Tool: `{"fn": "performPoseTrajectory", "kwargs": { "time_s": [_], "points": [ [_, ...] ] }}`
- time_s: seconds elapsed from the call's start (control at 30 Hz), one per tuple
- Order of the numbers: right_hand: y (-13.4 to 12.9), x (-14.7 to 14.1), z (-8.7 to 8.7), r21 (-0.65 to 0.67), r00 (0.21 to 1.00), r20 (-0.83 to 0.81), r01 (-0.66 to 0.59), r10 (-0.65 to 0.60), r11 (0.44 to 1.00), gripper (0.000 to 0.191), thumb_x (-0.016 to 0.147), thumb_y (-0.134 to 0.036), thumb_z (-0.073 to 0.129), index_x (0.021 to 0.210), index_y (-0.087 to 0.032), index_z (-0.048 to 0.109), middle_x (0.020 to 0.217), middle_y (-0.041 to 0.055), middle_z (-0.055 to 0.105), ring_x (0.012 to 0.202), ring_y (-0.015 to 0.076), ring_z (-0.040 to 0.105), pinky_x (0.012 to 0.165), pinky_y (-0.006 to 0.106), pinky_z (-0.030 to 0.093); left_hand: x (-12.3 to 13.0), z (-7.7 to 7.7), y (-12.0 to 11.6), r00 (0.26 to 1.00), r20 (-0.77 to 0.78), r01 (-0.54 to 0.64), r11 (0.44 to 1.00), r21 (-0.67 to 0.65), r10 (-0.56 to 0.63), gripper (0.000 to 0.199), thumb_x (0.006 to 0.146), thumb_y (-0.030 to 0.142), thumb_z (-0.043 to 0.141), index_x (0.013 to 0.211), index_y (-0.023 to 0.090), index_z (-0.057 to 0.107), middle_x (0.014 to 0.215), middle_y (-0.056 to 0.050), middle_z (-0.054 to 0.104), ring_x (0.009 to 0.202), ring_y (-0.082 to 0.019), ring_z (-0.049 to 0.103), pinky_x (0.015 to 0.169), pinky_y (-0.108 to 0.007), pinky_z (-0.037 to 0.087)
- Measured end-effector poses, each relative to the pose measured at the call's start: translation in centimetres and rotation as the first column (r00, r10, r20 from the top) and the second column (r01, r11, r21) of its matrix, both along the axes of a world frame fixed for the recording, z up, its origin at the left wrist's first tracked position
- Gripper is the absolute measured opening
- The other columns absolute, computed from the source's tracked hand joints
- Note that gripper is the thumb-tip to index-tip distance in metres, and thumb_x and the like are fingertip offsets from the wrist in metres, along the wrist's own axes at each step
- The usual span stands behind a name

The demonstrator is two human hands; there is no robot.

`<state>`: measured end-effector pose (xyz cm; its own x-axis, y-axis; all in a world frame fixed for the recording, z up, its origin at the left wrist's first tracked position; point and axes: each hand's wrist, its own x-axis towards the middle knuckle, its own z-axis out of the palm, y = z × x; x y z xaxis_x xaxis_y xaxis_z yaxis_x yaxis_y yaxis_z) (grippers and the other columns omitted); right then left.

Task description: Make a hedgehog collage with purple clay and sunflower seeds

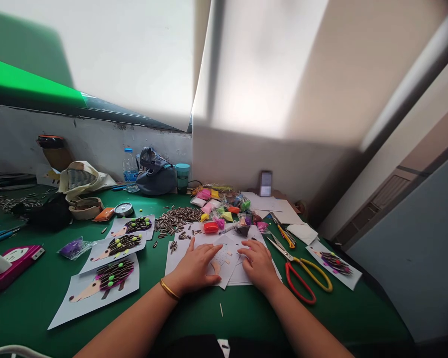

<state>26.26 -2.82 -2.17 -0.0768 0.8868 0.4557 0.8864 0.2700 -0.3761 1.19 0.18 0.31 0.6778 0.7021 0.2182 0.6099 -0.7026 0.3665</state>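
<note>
My left hand (194,267), with a gold bangle at the wrist, lies on a white paper with a hedgehog drawing (224,256); its fingers and thumb are spread. The drawing has a peach clay part near the thumb. On the right side of the same paper rests my right hand (259,264), fingers apart and slightly bent, with nothing seen in them. More white sheets (240,276) lie underneath. Just beyond my hands are striped sunflower seeds (177,219), a red clay pack (210,227) and several other coloured clay packs (211,205).
Finished hedgehog pictures (112,281) lie at left, another (334,263) at right. Large scissors (300,268) with red and yellow handles sit beside my right hand. A toothpick (221,310) lies in front. A bottle (130,171), blue bag (155,174) and phone (265,184) stand at the back.
</note>
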Motion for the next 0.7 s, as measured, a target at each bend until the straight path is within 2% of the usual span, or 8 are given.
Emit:
{"fn": "performPoseTrajectory", "kwargs": {
  "time_s": [0.13,0.27,0.5,0.7],
  "points": [
    [0.14,-0.43,0.55,0.052,0.999,0.028,0.037,-0.038,0.998,0.019,0.082,-0.017,0.06,0.089,-0.027,0.073,0.101,0.0034,0.067,0.105,0.0232,0.054,0.095,0.04,0.031,0.0,0.0,-0.04,1.0,-0.007,-0.004,1.0,0.006,0.004,0.088,0.07,0.046,0.075,0.146,0.032,0.033,0.139,-0.007,0.054,0.13,-0.031,0.047,0.116,-0.062,-0.006],
    [0.25,-0.82,0.68,0.074,0.993,0.103,0.05,-0.058,0.996,0.014,0.083,-0.017,0.063,0.083,-0.026,0.073,0.085,0.0024,0.064,0.092,0.0205,0.054,0.087,0.037,0.029,-0.02,0.07,-0.1,1.0,-0.005,-0.006,1.0,-0.003,0.006,0.088,0.07,0.045,0.075,0.146,0.031,0.034,0.138,-0.009,0.054,0.13,-0.031,0.047,0.116,-0.063,-0.006],
    [0.2,-0.78,0.16,0.114,0.986,0.162,0.016,-0.035,0.993,0.019,0.082,-0.016,0.063,0.085,-0.029,0.076,0.081,0.0014,0.063,0.087,0.0183,0.054,0.086,0.036,0.028,0.08,0.02,-0.08,1.0,0.002,-0.006,1.0,-0.004,0.006,0.088,0.069,0.044,0.075,0.146,0.03,0.034,0.136,-0.008,0.056,0.129,-0.03,0.047,0.115,-0.063,-0.007],
    [0.11,-0.44,0.02,0.151,0.999,0.023,0.028,-0.032,0.988,0.022,0.083,-0.016,0.059,0.09,-0.028,0.076,0.084,0.0024,0.065,0.09,0.0196,0.056,0.086,0.035,0.03,0.07,-0.07,-0.14,1.0,-0.004,-0.012,1.0,0.002,0.012,0.088,0.069,0.044,0.075,0.145,0.031,0.034,0.136,-0.007,0.056,0.129,-0.03,0.048,0.116,-0.062,-0.005]
  ]
}}
